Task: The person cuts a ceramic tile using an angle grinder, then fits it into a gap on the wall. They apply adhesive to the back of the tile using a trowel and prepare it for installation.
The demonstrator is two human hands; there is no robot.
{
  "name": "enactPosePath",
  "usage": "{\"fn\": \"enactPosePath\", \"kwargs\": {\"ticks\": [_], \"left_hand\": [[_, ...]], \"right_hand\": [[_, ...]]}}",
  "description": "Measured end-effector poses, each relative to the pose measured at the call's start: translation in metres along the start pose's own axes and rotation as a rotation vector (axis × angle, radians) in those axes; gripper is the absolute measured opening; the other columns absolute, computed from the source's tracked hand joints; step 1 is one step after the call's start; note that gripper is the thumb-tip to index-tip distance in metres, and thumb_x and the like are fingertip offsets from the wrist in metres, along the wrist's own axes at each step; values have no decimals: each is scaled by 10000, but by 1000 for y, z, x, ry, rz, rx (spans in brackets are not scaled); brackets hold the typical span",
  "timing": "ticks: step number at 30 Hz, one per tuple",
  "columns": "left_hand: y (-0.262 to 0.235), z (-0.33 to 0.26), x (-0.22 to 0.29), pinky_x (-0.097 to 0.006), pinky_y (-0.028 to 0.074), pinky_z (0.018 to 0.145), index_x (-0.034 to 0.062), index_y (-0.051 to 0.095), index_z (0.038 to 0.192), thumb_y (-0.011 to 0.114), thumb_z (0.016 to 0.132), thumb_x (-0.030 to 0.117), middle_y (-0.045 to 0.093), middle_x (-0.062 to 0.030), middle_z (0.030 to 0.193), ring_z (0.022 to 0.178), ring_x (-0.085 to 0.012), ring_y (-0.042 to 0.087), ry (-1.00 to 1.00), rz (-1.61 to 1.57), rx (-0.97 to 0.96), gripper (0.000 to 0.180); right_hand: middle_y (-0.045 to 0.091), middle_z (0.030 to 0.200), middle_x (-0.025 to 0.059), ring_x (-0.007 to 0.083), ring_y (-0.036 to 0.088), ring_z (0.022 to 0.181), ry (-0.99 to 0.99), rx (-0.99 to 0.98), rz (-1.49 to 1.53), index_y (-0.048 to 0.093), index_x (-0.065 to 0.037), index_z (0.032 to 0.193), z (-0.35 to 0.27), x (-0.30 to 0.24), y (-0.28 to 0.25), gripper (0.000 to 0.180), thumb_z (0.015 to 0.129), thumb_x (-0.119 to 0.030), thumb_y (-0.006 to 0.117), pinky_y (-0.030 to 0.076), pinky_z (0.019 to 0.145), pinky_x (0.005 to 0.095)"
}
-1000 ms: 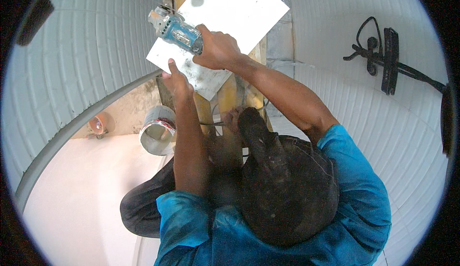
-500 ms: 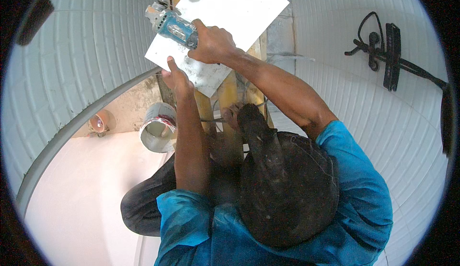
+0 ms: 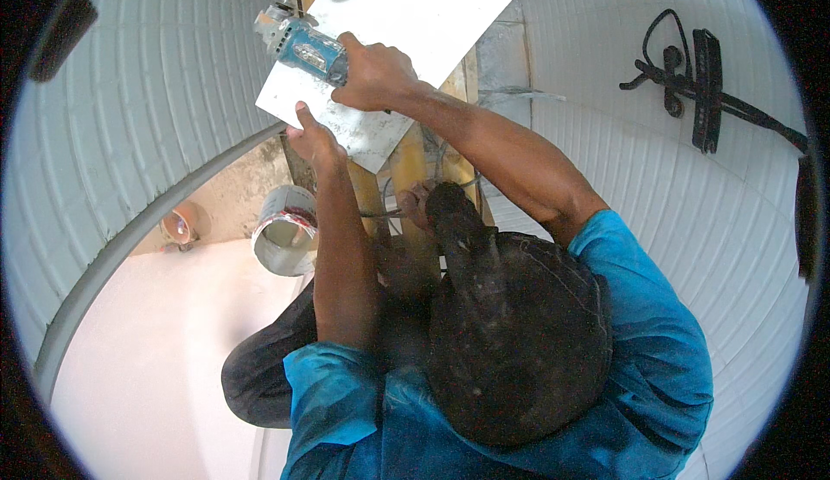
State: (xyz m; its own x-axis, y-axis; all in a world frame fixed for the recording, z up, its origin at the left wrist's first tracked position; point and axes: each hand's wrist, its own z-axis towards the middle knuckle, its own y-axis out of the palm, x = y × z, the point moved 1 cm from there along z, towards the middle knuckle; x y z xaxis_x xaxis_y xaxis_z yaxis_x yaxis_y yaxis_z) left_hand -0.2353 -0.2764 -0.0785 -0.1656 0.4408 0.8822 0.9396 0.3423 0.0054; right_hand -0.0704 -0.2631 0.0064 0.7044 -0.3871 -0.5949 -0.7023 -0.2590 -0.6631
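My right hand (image 3: 378, 75) is wrapped round the rear body of a blue angle grinder (image 3: 313, 54). The grinder's head points left, over the left edge of a white tile (image 3: 424, 22). Near the tile's lower left edge, my left hand (image 3: 315, 140) grips it with the thumb on top and the fingers underneath, mostly hidden. Grey dust and smudges mark the near part of the tile. The grinder's disc is not clearly visible. Beneath the tile run yellowish wooden planks (image 3: 406, 169).
A white bucket (image 3: 284, 251) with red stains stands left of my left forearm, and a small orange pot (image 3: 181, 223) lies farther left. My bare foot (image 3: 416, 203) rests by the planks, near a thin cable. White ribbed walls (image 3: 596, 56) close in on both sides.
The tile, the grinder and both hands have shifted slightly left in the picture. Both hands keep their grip.
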Motion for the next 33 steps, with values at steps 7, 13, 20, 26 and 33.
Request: {"fn": "enactPosePath", "kwargs": {"ticks": [7,13,20,26,33], "left_hand": [[3,-2,-1,-385,498,869,-97,488,1206,611,945,219,603,-177,1141,999,-241,615,3,-66,-6,428],[3,-5,4,-381,496,854,-105,480,1192,594,946,221,596,-174,1108,973,-232,604,-19,12,-2,424],[3,-5,5,-366,506,790,-104,491,1153,602,942,233,594,-152,1058,904,-211,601,-26,21,17,413],[4,-3,4,-364,507,786,-112,498,1153,597,941,233,608,-160,1051,909,-214,612,-6,33,16,417],[4,-7,6,-365,507,798,-115,497,1162,585,947,228,613,-168,1067,930,-220,617,-19,44,8,414]], "right_hand": [[697,970,227,400,700,920,3,14,18,480,-34,1217,0,0,0,651,694,-336,721,565,830,489],[696,965,222,399,700,918,12,-9,12,476,-33,1234,1,0,0,661,697,-330,721,567,824,487],[696,959,217,391,701,918,13,5,5,484,-34,1226,2,0,1,649,700,-332,720,568,819,482],[695,968,215,384,701,920,28,-12,6,492,-31,1217,2,-1,0,652,681,-327,717,567,818,479],[697,975,206,378,700,932,42,-15,7,505,-33,1208,-3,-2,-3,635,683,-317,721,565,824,474]]}}
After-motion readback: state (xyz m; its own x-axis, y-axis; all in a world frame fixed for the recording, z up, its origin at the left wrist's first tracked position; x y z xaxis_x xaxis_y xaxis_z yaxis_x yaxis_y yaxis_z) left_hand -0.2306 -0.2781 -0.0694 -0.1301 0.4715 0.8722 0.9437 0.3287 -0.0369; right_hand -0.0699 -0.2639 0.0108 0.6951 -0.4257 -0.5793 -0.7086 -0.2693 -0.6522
